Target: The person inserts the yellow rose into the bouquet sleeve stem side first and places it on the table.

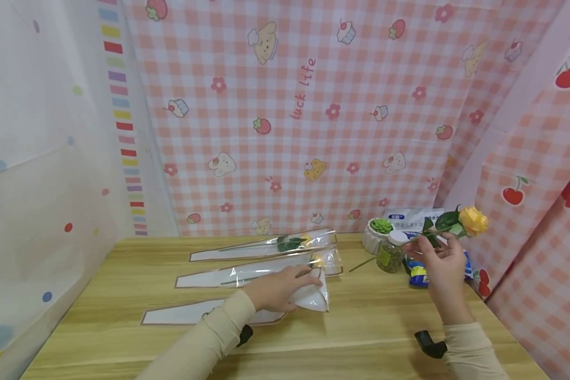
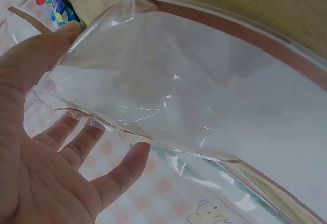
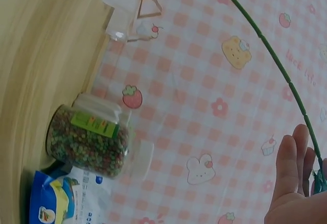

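Observation:
In the head view my right hand (image 1: pixel 443 272) pinches a yellow rose (image 1: pixel 473 220) near its leafy top, above the right side of the table. The green stem (image 3: pixel 276 55) reaches away from the fingers in the right wrist view. My left hand (image 1: pixel 277 289) holds the wide end of a clear and white flower sleeve (image 1: pixel 171 314) at the table's middle. In the left wrist view the thumb and fingers lie on opposite sides of the sleeve's mouth (image 2: pixel 153 71), which gapes. Behind it lie two sleeves (image 1: pixel 195 280) (image 1: pixel 218 254), each with a yellow flower inside.
A white-lidded jar (image 1: pixel 389 256) of coloured granules stands at the back right, beside a potted succulent (image 1: pixel 375 243). Blue packets (image 1: pixel 419 277) and a white packet (image 1: pixel 410 217) are around it. A checked curtain (image 1: pixel 290 174) hangs behind the table (image 1: pixel 351 338).

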Tool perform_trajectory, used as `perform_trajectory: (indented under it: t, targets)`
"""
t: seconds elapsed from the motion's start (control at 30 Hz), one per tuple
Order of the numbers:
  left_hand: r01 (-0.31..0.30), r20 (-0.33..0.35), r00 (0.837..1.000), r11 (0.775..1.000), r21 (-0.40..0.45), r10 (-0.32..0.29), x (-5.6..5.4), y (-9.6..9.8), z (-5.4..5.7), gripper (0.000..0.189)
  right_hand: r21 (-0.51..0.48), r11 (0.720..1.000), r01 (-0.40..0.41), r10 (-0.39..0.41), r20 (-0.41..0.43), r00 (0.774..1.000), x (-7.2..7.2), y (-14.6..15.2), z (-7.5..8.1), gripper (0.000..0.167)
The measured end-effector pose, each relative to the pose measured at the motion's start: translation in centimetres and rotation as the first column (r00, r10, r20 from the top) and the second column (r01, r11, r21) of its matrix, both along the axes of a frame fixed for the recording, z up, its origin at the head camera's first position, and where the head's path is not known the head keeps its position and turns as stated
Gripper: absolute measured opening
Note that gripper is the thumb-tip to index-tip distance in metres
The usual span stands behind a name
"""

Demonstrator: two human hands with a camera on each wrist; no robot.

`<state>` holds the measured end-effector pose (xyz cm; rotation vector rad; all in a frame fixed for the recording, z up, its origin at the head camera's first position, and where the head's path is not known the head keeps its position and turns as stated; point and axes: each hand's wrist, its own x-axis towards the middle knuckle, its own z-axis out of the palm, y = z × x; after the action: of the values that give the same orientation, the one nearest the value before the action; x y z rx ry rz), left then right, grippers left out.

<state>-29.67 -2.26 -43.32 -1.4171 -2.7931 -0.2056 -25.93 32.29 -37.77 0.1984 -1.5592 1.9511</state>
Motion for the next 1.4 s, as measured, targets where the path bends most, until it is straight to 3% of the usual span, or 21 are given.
perform_trajectory:
  t: [0.67, 0.9, 1.1, 1.4]
  targets:
    - [0.026, -0.025, 0.999, 1.0, -0.008, -0.026, 0.0, 0.3, 0.0, 0.077, 0.029, 0.996, -0.083, 0.081, 0.055, 0.995, -0.4, -2.8, -1.7, 0.012]
    - [0.048, -0.022, 0.999, 0.999, 0.02, -0.047, 0.1, 0.4, 0.1, 0.077, 0.073, 0.993, -0.095, 0.088, 0.091, 0.992, -0.4, -3.2, -2.1, 0.011]
    - [0.055, -0.036, 0.998, 0.998, 0.044, -0.053, 0.0, 0.4, 0.2, 0.081, 0.043, 0.991, -0.129, 0.125, 0.081, 0.989, -0.4, -3.6, -2.4, 0.014]
    - [0.043, -0.038, 0.998, 0.997, 0.066, -0.041, -0.5, 0.1, 0.3, 0.082, 0.105, 0.981, -0.163, 0.144, 0.166, 0.976, -0.5, -4.4, -3.6, 0.021]
